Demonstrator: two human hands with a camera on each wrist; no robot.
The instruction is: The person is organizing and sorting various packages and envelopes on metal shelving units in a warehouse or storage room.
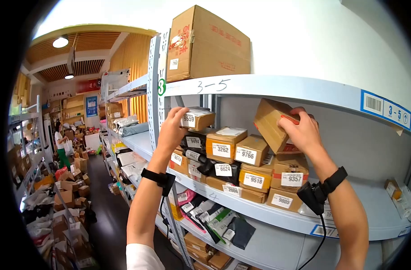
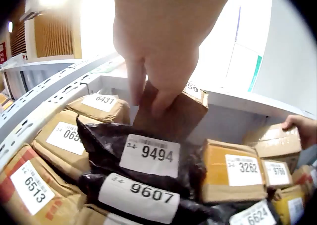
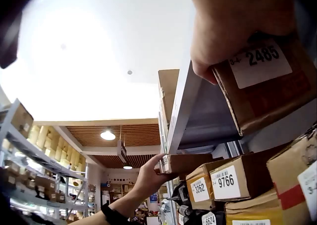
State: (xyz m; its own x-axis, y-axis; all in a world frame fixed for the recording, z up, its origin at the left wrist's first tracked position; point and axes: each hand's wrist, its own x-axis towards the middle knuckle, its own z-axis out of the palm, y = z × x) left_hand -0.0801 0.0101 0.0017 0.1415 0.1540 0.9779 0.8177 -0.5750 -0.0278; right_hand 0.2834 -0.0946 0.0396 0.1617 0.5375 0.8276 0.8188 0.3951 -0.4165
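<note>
Right hand [image 1: 304, 131] grips a tilted brown box [image 3: 273, 99] (labelled 2485).

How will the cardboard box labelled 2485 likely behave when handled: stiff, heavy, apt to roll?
The cardboard box labelled 2485 looks stiff, its faces fairly flat and edges distinct. It is probably not very heavy, since only the right hand holds it, tilted. Its flat sides suggest it won't roll, though its contents are hidden.
</note>
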